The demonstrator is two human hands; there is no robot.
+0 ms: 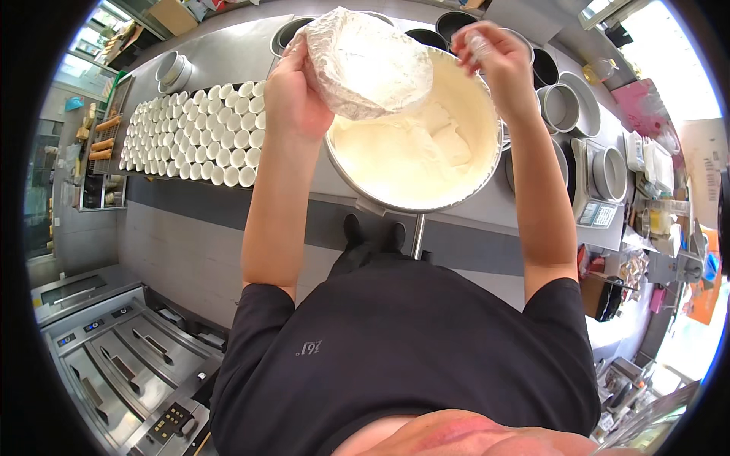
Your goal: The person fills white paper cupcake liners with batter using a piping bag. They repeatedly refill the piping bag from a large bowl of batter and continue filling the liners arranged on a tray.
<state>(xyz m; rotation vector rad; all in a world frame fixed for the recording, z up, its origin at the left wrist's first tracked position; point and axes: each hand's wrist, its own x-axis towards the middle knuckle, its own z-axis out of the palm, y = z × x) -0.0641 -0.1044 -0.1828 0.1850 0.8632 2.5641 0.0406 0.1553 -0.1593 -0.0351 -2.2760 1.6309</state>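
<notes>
My left hand (299, 94) grips the side of a crinkled, plastic-lined container (370, 65) filled with bright white powder, probably flour. It is tilted over the far left part of a large metal mixing bowl (410, 206). Pale cream-coloured batter (399, 154) fills much of that bowl, its surface folded and uneven. My right hand (496, 54) is raised over the bowl's far right rim, apart from the container. Its fingers are curled and blurred, with whitish residue on them. Whether they hold something small cannot be made out.
Left of the bowl, rows of white paper cups (197, 134) stand on a dark tray. Round cake tins (559, 108) crowd the back and right of the steel table (239, 48). A digital scale (596, 214) bears another tin (610, 174). An oven (125, 353) stands behind me, left.
</notes>
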